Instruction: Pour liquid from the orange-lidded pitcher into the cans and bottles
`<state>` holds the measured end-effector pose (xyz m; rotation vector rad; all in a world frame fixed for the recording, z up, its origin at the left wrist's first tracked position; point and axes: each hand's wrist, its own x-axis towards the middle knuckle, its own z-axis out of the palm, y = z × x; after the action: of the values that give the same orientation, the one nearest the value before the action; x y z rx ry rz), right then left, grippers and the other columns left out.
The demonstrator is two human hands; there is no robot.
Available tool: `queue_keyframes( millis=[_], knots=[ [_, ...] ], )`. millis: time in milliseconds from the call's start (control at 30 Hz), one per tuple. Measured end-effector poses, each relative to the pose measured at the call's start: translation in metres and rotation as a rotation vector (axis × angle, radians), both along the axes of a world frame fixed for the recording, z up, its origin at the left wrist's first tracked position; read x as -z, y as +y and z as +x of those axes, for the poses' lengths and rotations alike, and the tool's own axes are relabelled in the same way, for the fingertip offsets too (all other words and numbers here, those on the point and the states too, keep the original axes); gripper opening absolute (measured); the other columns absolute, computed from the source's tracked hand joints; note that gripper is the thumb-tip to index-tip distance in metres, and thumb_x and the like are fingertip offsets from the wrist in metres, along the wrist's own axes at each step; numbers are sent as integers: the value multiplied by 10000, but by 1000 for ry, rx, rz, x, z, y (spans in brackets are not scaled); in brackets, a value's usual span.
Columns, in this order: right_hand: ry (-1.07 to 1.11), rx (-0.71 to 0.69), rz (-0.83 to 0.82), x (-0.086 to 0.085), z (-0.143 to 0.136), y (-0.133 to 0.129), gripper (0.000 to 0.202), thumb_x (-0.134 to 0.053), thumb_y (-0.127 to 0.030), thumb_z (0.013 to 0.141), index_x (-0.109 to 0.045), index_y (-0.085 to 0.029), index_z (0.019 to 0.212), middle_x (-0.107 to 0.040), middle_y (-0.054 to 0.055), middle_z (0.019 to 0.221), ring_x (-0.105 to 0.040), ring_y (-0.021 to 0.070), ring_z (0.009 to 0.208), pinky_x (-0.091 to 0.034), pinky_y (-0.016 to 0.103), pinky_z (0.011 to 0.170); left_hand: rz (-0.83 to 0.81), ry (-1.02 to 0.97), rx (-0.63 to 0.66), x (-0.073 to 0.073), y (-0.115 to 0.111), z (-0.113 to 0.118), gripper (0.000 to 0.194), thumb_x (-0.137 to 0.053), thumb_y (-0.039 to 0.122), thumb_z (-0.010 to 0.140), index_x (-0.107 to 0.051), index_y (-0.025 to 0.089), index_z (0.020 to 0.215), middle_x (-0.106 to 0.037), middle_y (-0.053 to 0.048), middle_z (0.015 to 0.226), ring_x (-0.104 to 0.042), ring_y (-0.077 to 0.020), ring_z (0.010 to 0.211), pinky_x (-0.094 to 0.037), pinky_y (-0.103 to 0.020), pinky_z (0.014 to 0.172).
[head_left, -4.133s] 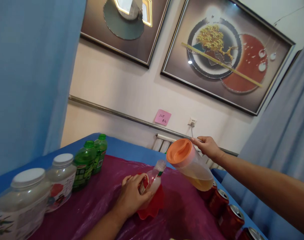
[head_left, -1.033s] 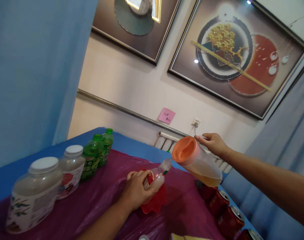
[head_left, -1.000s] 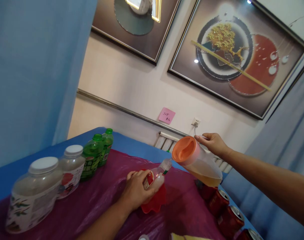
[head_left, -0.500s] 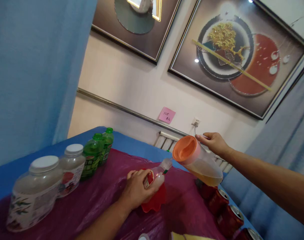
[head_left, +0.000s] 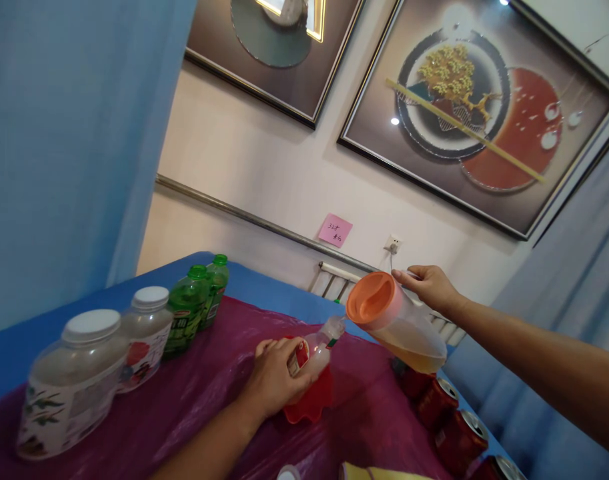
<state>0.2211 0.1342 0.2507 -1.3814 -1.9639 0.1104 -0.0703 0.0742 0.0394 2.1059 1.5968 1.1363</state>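
My left hand (head_left: 277, 373) is wrapped round a clear plastic bottle (head_left: 320, 347) with a red label, tilted so its neck leans up and to the right. Beneath the bottle lies a red, wavy-edged dish (head_left: 309, 404). With my right hand (head_left: 431, 285) I grip the handle of a see-through pitcher (head_left: 409, 337) with an orange lid (head_left: 371, 299). The pitcher is tipped left, its lid close to the bottle's mouth, and yellowish liquid lies along its lower side. Whether liquid is flowing between them I cannot make out.
Two white-lidded jars (head_left: 74, 380) and two green bottles (head_left: 187, 307) stand on the left. Several red cans (head_left: 459, 430) line the right edge. A yellow cloth-like item (head_left: 379, 473) lies at the front on purple plastic sheeting (head_left: 194, 407). Blue curtains (head_left: 79, 133) hang on both sides.
Both hands, the bottle and the pitcher hold nearly the same positions. Only a very slight shift of the whole view shows.
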Motion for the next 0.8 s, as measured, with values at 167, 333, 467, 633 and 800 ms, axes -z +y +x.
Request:
queue_keyframes(
  millis=[167, 333, 467, 633, 800],
  knots=[
    [-2, 4, 9, 1, 2, 1, 669, -638, -763, 737, -255, -248, 551, -197, -75, 547, -218, 88, 500, -193, 246, 447, -13, 1, 3, 0, 0, 0, 334, -758, 372, 689, -663, 248, 984, -734, -26, 1024, -625, -270, 1013, -307, -426, 994],
    [-5, 5, 11, 1, 2, 1, 668, -641, -763, 730, -254, -249, 547, -200, -75, 537, -226, 87, 494, -193, 249, 446, 9, -6, 3, 1, 0, 0, 331, -758, 386, 695, -663, 242, 977, -735, -20, 994, -630, -265, 990, -308, -423, 984],
    [-1, 7, 9, 0, 2, 0, 659, -643, -751, 733, -264, -246, 545, -205, -74, 540, -229, 86, 494, -196, 249, 450, 20, -9, -7, 0, -1, 1, 279, -733, 382, 715, -661, 243, 946, -735, -16, 967, -638, -265, 976, -317, -414, 963],
    [5, 29, 2, -1, 2, -1, 653, -638, -744, 736, -254, -249, 552, -199, -73, 546, -226, 86, 497, -191, 253, 452, 23, -9, -6, -1, -1, 1, 270, -740, 403, 709, -656, 244, 910, -736, -16, 952, -639, -269, 978, -321, -408, 948],
    [-12, 29, 5, -2, 2, -3, 651, -629, -746, 742, -258, -247, 549, -197, -72, 549, -210, 85, 503, -174, 255, 454, 14, -6, -5, -2, -2, 1, 256, -722, 372, 714, -655, 246, 926, -740, -22, 955, -638, -271, 979, -318, -411, 952]
  ],
)
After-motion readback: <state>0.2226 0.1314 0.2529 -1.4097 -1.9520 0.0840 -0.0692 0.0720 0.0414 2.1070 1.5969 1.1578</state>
